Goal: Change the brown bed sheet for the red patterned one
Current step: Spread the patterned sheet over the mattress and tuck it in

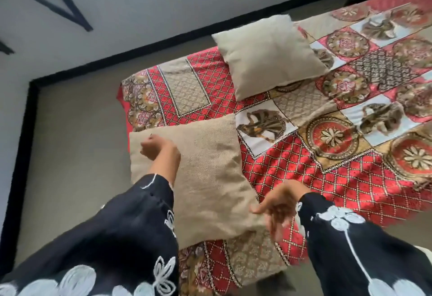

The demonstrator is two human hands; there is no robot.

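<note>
on the red sheet (292, 167), left hand (155, 148) curled on near pillow (210, 174), grip unclear; right hand (277, 209) slack.

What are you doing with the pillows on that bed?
A person is arranging pillows. The red patterned sheet is already spread out, and two beige pillows lie on it, a far pillow and a near pillow. The left hand rests curled on the near pillow; whether it grips is unclear. The right hand hangs open beside that pillow's edge.
</note>
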